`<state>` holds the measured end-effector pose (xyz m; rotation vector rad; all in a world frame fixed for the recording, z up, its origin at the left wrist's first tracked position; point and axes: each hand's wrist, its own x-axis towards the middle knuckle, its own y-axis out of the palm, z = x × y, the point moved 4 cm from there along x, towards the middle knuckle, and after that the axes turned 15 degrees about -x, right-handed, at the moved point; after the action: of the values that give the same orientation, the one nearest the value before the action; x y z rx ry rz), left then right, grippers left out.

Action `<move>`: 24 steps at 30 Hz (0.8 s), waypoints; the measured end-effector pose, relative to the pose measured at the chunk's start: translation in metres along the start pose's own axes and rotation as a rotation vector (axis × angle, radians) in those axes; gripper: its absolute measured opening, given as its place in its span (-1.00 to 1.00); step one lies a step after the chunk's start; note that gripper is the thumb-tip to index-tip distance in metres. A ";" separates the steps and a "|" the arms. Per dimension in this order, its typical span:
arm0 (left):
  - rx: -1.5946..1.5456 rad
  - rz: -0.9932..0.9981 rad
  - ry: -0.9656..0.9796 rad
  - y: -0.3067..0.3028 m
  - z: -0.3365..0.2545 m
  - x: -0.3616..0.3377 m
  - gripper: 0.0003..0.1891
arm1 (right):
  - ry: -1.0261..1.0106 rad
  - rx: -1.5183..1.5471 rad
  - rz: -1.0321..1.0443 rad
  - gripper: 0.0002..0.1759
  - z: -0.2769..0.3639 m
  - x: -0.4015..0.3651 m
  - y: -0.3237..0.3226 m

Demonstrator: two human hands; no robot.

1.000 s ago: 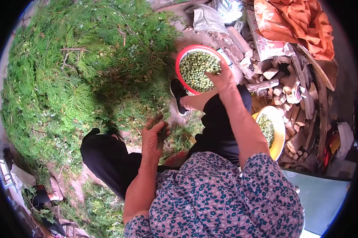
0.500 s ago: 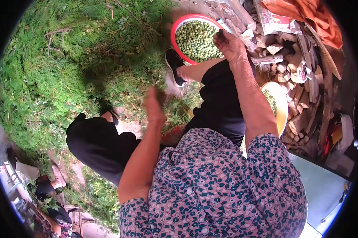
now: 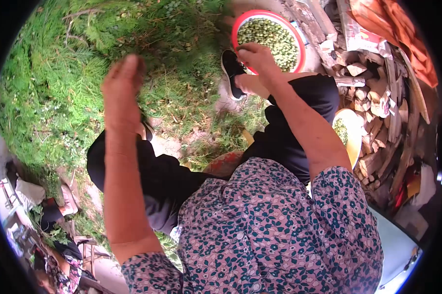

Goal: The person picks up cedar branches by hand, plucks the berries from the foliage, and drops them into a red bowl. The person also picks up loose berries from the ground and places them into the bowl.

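My left hand (image 3: 121, 83) hangs over the pile of green conifer branches (image 3: 79, 83), touching nothing that I can make out. Its fingers are smeared by motion. My right hand (image 3: 260, 58) is in front of the near left rim of a red-rimmed basin (image 3: 302, 56), its fingers bent together. Whether anything lies between them is hidden. Inside the basin are many small green cones or berries (image 3: 267, 39). Just left of my right hand is my black shoe (image 3: 232, 73).
Stacked firewood (image 3: 372, 103) and an orange cloth (image 3: 412, 39) lie on the right. A yellow-white bowl (image 3: 355, 134) of green bits stands beside my right knee. Another person (image 3: 62, 262) sits at the lower left. Fallen sprigs (image 3: 201, 130) cover the ground between my feet.
My left hand has swung left and forward over the branches. My right hand has moved left, from the basin's right side to its near left rim. The view has shifted slightly.
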<state>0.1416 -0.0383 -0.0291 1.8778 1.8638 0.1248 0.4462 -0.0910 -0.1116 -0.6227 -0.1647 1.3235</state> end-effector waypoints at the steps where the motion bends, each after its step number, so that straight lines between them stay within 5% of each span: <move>1: 0.030 0.008 -0.025 -0.009 -0.017 0.010 -0.71 | 0.124 0.061 0.041 -0.66 0.012 -0.009 0.019; 5: -0.134 -0.086 -0.030 -0.043 -0.044 0.033 -0.68 | -0.001 -0.344 0.195 -0.70 -0.022 0.004 0.092; 7: -0.352 -0.157 -0.064 -0.066 -0.044 0.037 -0.68 | -0.243 -0.614 0.288 -0.77 -0.040 -0.001 0.133; 10: -0.523 -0.315 -0.102 -0.092 -0.044 0.025 -0.68 | -0.299 -0.633 0.460 -0.79 -0.077 -0.014 0.189; 14: -0.666 -0.229 0.001 -0.118 -0.065 0.015 -0.70 | -0.160 -0.532 0.555 -0.80 -0.105 -0.034 0.240; 18: -0.852 -0.160 0.009 -0.139 -0.077 0.001 -0.74 | -0.309 -0.639 0.587 -0.88 -0.124 -0.040 0.287; 21: -0.872 -0.196 0.043 -0.154 -0.084 -0.007 -0.73 | -0.168 -0.681 0.670 -0.78 -0.135 -0.045 0.321; 24: -0.893 -0.210 0.108 -0.161 -0.088 -0.015 -0.73 | -0.263 -0.763 0.601 -0.68 -0.139 -0.050 0.342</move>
<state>-0.0416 -0.0373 -0.0118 1.0691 1.6409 0.8420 0.2047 -0.1461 -0.3902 -1.1981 -0.7679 1.9333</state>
